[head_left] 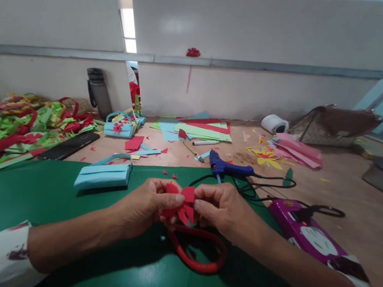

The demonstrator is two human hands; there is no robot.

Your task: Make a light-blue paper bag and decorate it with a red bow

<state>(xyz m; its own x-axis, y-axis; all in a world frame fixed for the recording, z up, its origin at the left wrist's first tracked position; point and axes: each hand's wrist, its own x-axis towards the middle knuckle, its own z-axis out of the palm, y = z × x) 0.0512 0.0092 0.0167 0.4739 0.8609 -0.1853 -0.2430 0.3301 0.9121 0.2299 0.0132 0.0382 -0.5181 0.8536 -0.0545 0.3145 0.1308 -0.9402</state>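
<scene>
I have the red flower [187,205], cut from paper, at the centre of the frame, raised over the green mat [131,276]. My left hand [155,202] grasps it from the left, thumb laid across its front; my right hand [221,209] pinches its right edge between thumb and fingers. Just below them I see a red loop handle [208,268]; I can't make out what it belongs to.

Left of centre, a blue paper bag [103,177] stands on the mat. Above and right of my hands lies the glue gun [234,169], and toward the right edge a purple power strip [285,213] with a plug in it. Coloured sheets [203,130] lie upper centre. Paper strips [6,123] heap at the left edge, with a phone [71,145] beside them and a bottle [100,95] above.
</scene>
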